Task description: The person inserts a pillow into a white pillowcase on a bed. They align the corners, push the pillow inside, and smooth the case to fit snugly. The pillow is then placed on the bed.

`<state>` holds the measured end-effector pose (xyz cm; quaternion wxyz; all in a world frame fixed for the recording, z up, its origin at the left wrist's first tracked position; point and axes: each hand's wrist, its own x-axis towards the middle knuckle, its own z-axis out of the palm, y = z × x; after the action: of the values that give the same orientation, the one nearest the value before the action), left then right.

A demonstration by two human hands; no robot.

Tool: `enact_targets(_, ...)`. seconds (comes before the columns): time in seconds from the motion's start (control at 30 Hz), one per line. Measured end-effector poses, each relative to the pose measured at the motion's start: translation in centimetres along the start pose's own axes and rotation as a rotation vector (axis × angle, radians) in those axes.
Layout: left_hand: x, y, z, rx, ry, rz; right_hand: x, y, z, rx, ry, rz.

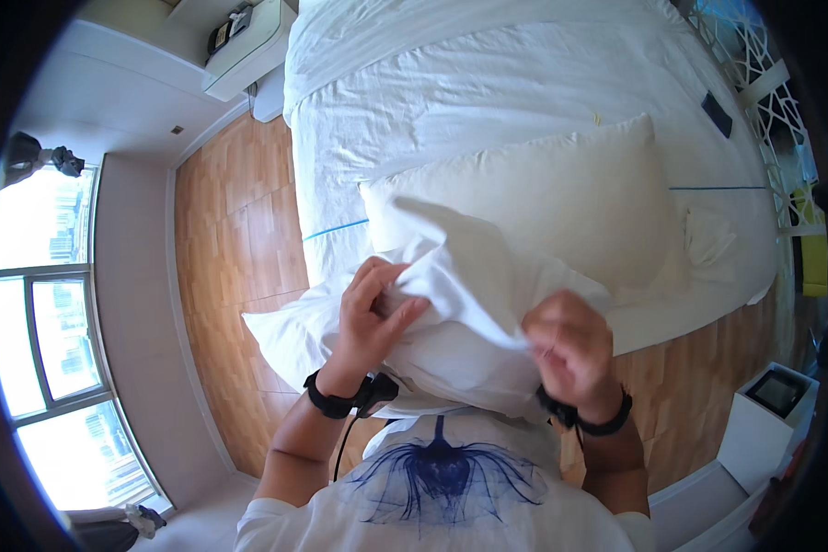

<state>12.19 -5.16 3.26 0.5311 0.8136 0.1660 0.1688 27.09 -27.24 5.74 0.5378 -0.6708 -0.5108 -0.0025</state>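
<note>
A white pillowcase [469, 276] is bunched up between my two hands, in front of my body at the bed's near edge. My left hand [373, 317] is closed on its opening edge, thumb and fingers pinching the fabric. My right hand [570, 345], slightly blurred, grips the same cloth by its edge further right. One corner of the cloth spreads out to the left, past my left wrist. Just beyond lies a plump cream pillow [561, 202] on the bed, its near side partly covered by the raised cloth. What fills the lower part of the pillowcase is hidden.
The bed [488, 83] has white sheets, with a blue line [718, 188] across it. A dark phone-like slab [716, 114] and a crumpled white cloth [708, 235] lie at its right side. Wood floor [239, 230] runs along the left; a white cabinet [754, 437] stands right.
</note>
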Motion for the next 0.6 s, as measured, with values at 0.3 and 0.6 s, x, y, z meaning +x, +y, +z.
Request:
enact_targets(0.3,1.3,0.1,2.0,-0.125,0.022,-0.059,0.1,-0.8,2.9,-0.014,0.122,0.212)
enact_targets(0.6,1.1,-0.3,2.1,-0.007,0.058,0.015,2.6,-0.1,4.3,-0.101,0.205,0.381)
